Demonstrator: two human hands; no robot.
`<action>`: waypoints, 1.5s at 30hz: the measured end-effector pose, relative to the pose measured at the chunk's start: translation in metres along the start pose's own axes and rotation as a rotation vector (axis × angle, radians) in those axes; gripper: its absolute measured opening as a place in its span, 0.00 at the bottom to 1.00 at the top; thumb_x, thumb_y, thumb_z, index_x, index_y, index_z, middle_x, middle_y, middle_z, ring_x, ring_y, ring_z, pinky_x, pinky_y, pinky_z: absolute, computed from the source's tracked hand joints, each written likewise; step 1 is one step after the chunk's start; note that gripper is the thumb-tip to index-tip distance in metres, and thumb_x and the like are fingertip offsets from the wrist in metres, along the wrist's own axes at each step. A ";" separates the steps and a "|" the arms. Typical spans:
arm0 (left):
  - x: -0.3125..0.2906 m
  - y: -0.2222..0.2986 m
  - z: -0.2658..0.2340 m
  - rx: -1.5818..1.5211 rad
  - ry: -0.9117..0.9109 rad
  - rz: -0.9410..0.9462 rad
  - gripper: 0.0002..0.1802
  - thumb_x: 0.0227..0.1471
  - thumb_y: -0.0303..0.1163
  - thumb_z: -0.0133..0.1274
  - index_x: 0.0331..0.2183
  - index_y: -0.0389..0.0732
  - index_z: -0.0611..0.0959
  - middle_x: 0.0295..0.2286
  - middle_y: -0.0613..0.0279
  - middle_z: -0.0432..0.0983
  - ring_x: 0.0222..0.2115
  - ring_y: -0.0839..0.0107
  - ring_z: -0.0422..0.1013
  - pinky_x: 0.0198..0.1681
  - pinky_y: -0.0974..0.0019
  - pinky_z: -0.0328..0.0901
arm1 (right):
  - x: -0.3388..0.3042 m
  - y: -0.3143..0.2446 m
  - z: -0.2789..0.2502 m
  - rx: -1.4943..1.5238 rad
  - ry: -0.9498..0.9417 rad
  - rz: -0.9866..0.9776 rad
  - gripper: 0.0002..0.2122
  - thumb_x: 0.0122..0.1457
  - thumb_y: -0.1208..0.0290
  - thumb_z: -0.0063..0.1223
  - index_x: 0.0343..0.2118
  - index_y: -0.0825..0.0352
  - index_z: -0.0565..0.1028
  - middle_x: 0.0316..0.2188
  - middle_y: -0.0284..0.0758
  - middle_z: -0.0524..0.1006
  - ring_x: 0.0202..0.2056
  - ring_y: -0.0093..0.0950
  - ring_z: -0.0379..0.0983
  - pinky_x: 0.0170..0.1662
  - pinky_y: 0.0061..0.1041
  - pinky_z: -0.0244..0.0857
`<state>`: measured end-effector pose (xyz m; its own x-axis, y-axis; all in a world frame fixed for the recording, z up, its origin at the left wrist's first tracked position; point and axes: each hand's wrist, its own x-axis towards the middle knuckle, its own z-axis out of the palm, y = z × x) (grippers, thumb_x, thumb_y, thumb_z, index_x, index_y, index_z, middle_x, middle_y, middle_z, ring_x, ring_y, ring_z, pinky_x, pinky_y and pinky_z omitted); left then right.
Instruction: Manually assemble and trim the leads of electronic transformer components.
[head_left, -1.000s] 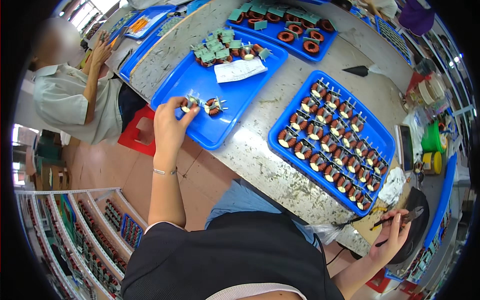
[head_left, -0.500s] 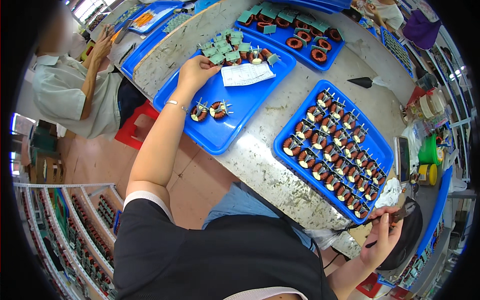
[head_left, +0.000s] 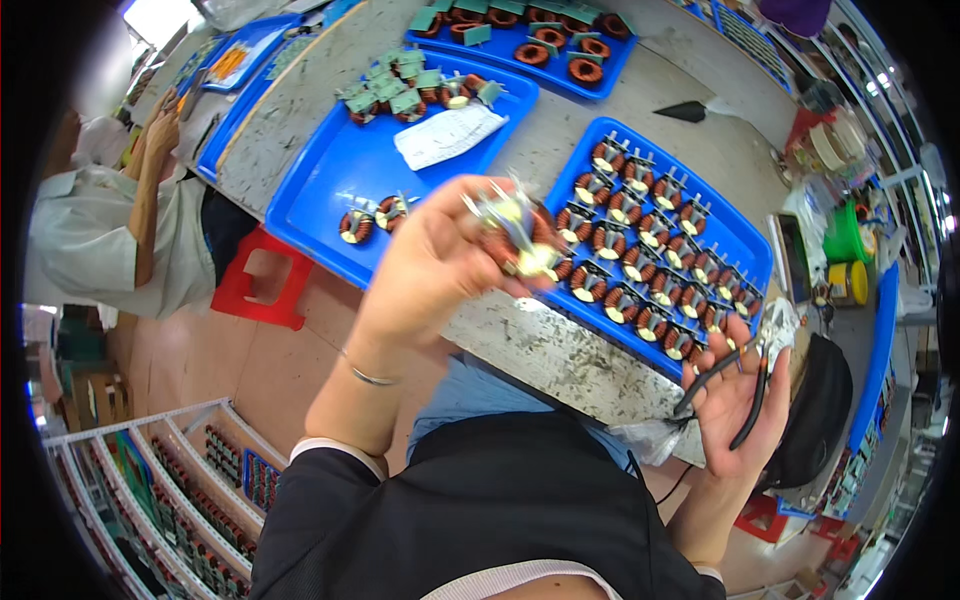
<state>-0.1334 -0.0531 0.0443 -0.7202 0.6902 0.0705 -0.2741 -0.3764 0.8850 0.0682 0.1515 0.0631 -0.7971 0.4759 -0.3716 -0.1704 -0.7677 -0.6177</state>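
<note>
My left hand (head_left: 435,265) is closed on a copper-wound toroidal coil (head_left: 520,235), blurred by motion, with pale yellow patches and metal pins. It is lifted between two blue trays. Past it lies the left tray (head_left: 320,200), with two similar coils (head_left: 355,226) near its front edge and a heap of coils with green boards (head_left: 390,90) at its far end. At the right, my right hand (head_left: 728,415), palm up, holds black-handled pliers (head_left: 757,405); their jaws are hard to make out. Beside it, the right tray (head_left: 765,250) carries rows of coils.
A white paper slip (head_left: 445,137) lies in the left tray. Another blue tray (head_left: 600,88) of coils stands at the back. A dark pointed tool (head_left: 682,112) rests on the worn grey table (head_left: 560,370). A co-worker (head_left: 100,230) sits at left, near a red stool (head_left: 262,280).
My left hand has come back from the heap in the left tray, now with a coil in it. My right hand has moved up and left and turned palm up with the pliers. The view has shifted.
</note>
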 end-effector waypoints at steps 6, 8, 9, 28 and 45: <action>-0.006 -0.032 0.054 -0.297 -0.203 -0.185 0.45 0.33 0.53 0.59 0.46 0.31 0.66 0.35 0.55 0.71 0.35 0.64 0.70 0.29 0.71 0.68 | -0.016 0.001 0.012 -0.840 -0.166 -0.429 0.29 0.55 0.52 0.40 0.51 0.74 0.60 0.32 0.41 0.70 0.34 0.31 0.67 0.40 0.27 0.59; -0.011 -0.034 0.065 -0.325 -0.166 -0.319 0.46 0.33 0.58 0.57 0.47 0.34 0.66 0.38 0.56 0.69 0.34 0.67 0.69 0.28 0.71 0.66 | -0.013 0.001 0.013 -1.306 -0.176 -0.853 0.29 0.50 0.52 0.49 0.47 0.74 0.66 0.29 0.39 0.71 0.30 0.29 0.68 0.36 0.25 0.60; -0.012 -0.039 0.065 -0.315 -0.245 -0.360 0.45 0.34 0.59 0.55 0.48 0.36 0.66 0.41 0.55 0.67 0.34 0.68 0.69 0.27 0.72 0.65 | -0.011 -0.004 0.015 -1.448 -0.181 -0.951 0.27 0.45 0.56 0.57 0.42 0.74 0.69 0.27 0.39 0.71 0.29 0.29 0.68 0.33 0.25 0.60; -0.018 -0.051 0.071 -0.365 -0.345 -0.335 0.36 0.40 0.43 0.59 0.49 0.37 0.65 0.49 0.57 0.60 0.42 0.70 0.66 0.37 0.66 0.70 | -0.012 -0.018 0.018 -1.751 -0.257 -1.081 0.19 0.34 0.73 0.64 0.34 0.67 0.74 0.27 0.34 0.70 0.26 0.30 0.65 0.28 0.25 0.58; -0.020 -0.050 0.072 -0.140 -0.229 -0.448 0.37 0.44 0.57 0.48 0.44 0.32 0.68 0.38 0.52 0.70 0.29 0.76 0.68 0.28 0.76 0.64 | 0.002 -0.013 0.011 -1.843 -0.311 -1.062 0.14 0.35 0.76 0.62 0.28 0.69 0.72 0.21 0.35 0.68 0.22 0.32 0.65 0.25 0.27 0.59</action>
<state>-0.0591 -0.0035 0.0321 -0.3594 0.9139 -0.1886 -0.6172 -0.0812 0.7826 0.0630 0.1577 0.0780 -0.8823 0.1183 0.4556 -0.0428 0.9438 -0.3278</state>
